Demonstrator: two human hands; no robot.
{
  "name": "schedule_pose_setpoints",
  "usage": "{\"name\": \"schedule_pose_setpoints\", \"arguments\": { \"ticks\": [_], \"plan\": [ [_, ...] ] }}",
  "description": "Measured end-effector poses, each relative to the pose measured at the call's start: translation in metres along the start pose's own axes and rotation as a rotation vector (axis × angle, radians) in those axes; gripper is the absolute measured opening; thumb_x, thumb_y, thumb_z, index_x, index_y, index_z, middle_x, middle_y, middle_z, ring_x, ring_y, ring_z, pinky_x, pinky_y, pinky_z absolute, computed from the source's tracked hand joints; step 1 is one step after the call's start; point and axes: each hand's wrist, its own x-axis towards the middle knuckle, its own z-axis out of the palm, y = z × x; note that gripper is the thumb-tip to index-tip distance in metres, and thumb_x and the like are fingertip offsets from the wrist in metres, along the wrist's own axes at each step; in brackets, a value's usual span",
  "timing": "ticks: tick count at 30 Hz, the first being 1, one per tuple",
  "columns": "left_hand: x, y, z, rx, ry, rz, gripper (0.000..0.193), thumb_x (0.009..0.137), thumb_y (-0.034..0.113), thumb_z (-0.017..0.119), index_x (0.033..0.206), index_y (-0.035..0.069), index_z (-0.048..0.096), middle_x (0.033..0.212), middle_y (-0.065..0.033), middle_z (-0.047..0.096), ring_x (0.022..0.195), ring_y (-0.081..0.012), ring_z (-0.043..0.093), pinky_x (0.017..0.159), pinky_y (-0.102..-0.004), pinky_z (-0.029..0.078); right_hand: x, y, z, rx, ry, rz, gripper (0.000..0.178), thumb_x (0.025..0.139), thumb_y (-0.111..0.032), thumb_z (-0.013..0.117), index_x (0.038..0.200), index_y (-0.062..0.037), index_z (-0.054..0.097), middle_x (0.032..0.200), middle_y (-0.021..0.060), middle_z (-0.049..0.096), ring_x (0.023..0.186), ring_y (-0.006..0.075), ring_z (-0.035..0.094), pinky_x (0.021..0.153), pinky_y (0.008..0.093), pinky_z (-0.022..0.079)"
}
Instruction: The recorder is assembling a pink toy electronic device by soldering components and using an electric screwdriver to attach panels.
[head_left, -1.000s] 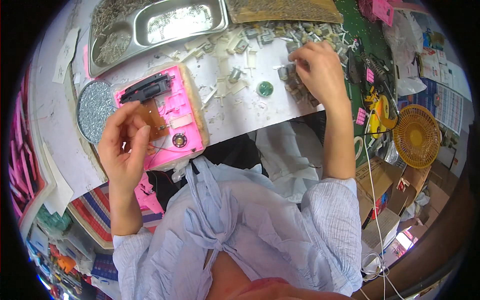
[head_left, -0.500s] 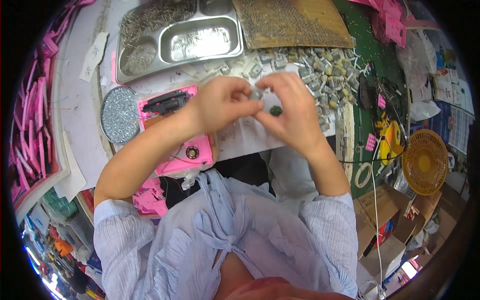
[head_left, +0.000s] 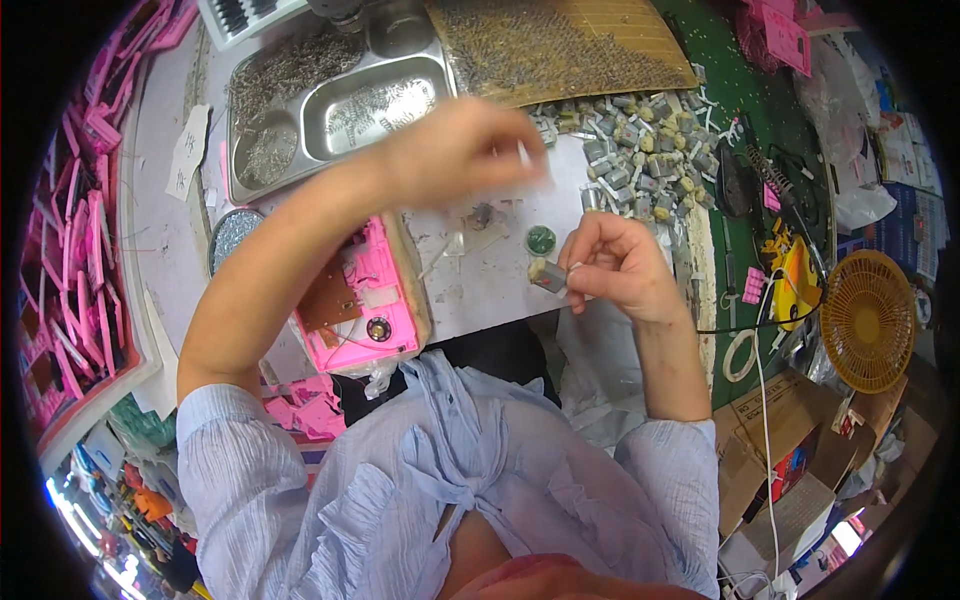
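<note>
My right hand [head_left: 617, 268] pinches a small grey cylindrical motor [head_left: 548, 276] above the near edge of the white work surface [head_left: 480, 290]. My left hand [head_left: 455, 150] is raised and blurred over the bench, with a thin white strip [head_left: 523, 152] between its fingertips, near the pile of grey motors [head_left: 640, 160]. A pink plastic housing [head_left: 368, 300] with a brown circuit board in it lies below my left forearm. A small green round part [head_left: 540, 239] sits on the surface between my hands.
A metal compartment tray [head_left: 330, 110] of small parts stands at the back left, a brown perforated board [head_left: 560, 45] behind the motors. Pink housings [head_left: 70, 260] stack at the left. A soldering iron [head_left: 770, 180], a yellow object and an orange fan [head_left: 868, 320] are at the right.
My hands were together over the bench; now they have parted. The left one rose toward the motor pile with the white strip, and the right one kept the motor and moved nearer.
</note>
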Motion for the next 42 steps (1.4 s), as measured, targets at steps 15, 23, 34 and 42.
{"name": "schedule_pose_setpoints", "arguments": {
  "ticks": [15,23,34,42],
  "plan": [
    [0.098,-0.039,-0.012,0.892,0.436,0.651,0.007,0.083,0.014,0.067,0.089,0.011,0.068,0.095,-0.0072,0.063,0.088,-0.0291,0.068,0.073,-0.0420,0.057,-0.027,0.060,0.010,0.571,0.092,-0.076,0.017,0.095,-0.002,0.065,0.111,0.0039,0.064,0.085,0.0091,0.068,0.068,0.0158,0.068,0.060,0.0307,0.053],
    [0.103,-0.029,0.015,0.990,0.494,0.395,0.013,0.080,0.018,0.069,0.085,0.006,0.073,0.095,-0.0096,0.064,0.094,-0.0286,0.068,0.078,-0.0425,0.056,-0.019,0.053,0.026,0.459,0.110,-0.020,0.011,0.092,-0.001,0.071,0.098,0.0038,0.063,0.079,0.0115,0.067,0.065,0.0181,0.068,0.059,0.0307,0.057],
    [0.115,-0.040,0.029,0.953,0.640,0.226,0.014,0.080,0.008,0.060,0.084,-0.002,0.070,0.086,-0.0181,0.066,0.076,-0.0339,0.068,0.069,-0.0429,0.054,-0.030,0.046,0.022,0.352,0.218,-0.102,0.011,0.090,0.001,0.072,0.095,0.0039,0.063,0.078,0.0126,0.068,0.064,0.0174,0.068,0.057,0.0295,0.057],
    [0.109,-0.019,0.027,1.106,0.486,0.178,0.016,0.082,0.015,0.061,0.082,0.005,0.074,0.093,-0.0161,0.068,0.085,-0.0322,0.069,0.074,-0.0475,0.053,-0.026,0.045,0.025,0.313,0.250,-0.111,0.010,0.090,0.001,0.072,0.093,0.0034,0.063,0.078,0.0123,0.068,0.064,0.0172,0.067,0.057,0.0294,0.057]
  ]
}}
